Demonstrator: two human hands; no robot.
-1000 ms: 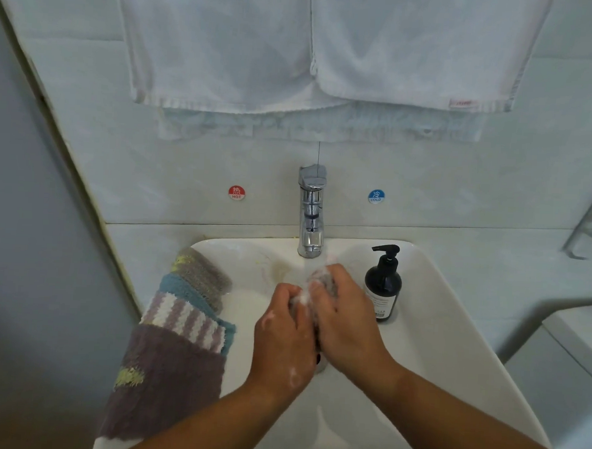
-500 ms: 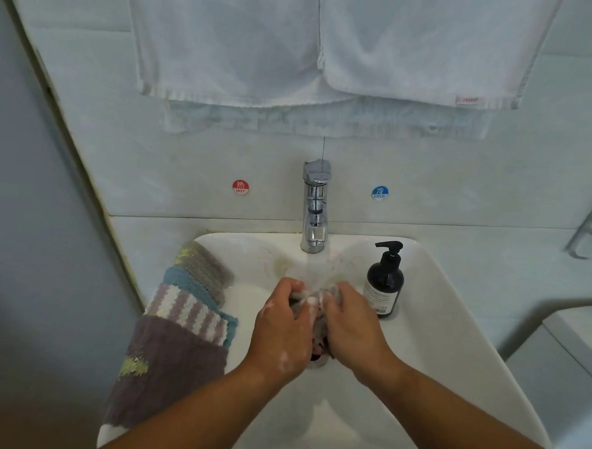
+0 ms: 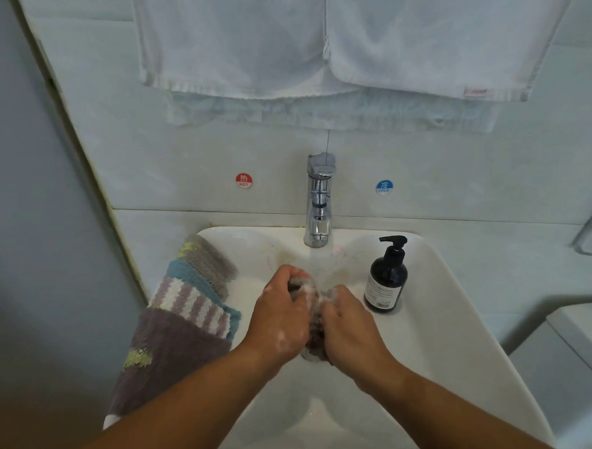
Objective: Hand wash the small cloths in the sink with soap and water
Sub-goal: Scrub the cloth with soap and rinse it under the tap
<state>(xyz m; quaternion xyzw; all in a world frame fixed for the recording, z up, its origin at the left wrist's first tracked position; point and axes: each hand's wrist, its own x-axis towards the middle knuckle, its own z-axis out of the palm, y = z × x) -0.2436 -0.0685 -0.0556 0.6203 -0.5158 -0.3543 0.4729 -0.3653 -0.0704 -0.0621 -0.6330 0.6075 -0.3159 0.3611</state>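
Lowered side by side since a second ago, clenching soapy cloth (image 3: 314,328) with left hand (image 3: 279,321) and right hand (image 3: 352,332); likely limp, slippery, best gripped by bunched ends.

A pale tiled wall (image 3: 462,171) stood behind, white towels (image 3: 229,32) hanging across its top. A red hot sticker (image 3: 243,180) and a blue cold sticker (image 3: 384,186) sat lower down. A grey panel (image 3: 21,210) filled the left. At the right edge showed what may have been a metal rack (image 3: 591,227). The light was dim and cool.
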